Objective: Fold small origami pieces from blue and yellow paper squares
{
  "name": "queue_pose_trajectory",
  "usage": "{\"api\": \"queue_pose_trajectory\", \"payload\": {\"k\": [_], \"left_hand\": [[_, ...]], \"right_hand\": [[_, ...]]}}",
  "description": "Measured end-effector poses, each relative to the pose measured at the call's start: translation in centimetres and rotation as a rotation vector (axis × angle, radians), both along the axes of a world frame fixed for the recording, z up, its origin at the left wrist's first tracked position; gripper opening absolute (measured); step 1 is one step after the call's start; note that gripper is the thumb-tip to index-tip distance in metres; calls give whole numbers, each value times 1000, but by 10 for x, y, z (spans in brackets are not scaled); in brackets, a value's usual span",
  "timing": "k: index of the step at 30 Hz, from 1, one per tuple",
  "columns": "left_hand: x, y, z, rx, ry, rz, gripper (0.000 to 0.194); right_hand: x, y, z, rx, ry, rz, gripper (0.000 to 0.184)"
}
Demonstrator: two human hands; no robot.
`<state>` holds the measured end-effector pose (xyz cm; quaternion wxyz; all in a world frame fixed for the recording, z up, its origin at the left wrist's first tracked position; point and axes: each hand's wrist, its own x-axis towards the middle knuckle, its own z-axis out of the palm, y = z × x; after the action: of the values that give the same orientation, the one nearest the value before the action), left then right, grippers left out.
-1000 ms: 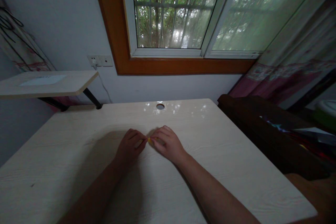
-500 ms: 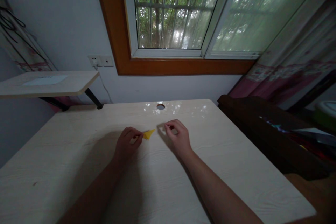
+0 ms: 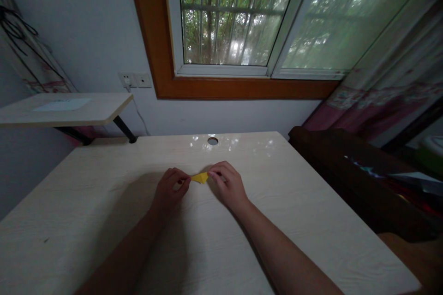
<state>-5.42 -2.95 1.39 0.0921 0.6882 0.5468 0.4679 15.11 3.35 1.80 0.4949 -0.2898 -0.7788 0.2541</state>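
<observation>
A small yellow piece of folded paper point(image 3: 200, 178) is held just above or on the pale wooden desk point(image 3: 207, 249); I cannot tell whether it touches the surface. My left hand point(image 3: 172, 187) pinches its left end between thumb and fingertips. At its right end, the thumb and index finger of my right hand point(image 3: 229, 184) close on the tip. The paper's ends are partly hidden by my fingertips.
A raised shelf point(image 3: 114, 106) on black legs stands at the desk's back left, with a sheet point(image 3: 62, 104) on it. A round cable hole point(image 3: 212, 141) lies near the back edge. Dark furniture point(image 3: 332, 166) stands to the right, below a window point(image 3: 235, 18).
My right hand has moved left and taken hold of the right end of the yellow paper. The left hand keeps its pinch, almost unmoved.
</observation>
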Motion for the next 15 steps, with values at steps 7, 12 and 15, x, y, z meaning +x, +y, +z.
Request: {"api": "queue_pose_trajectory", "payload": {"k": [7, 12, 15], "left_hand": [[-10, 5, -7, -72, -193, 149, 13], [-8, 4, -4, -126, -282, 141, 18], [-6, 3, -4, -155, -351, 78, 23]], "right_hand": [[4, 4, 0, -75, 74, -151, 12], [3, 4, 0, -75, 82, -82, 11], [2, 3, 0, -51, 76, -17, 12]]}}
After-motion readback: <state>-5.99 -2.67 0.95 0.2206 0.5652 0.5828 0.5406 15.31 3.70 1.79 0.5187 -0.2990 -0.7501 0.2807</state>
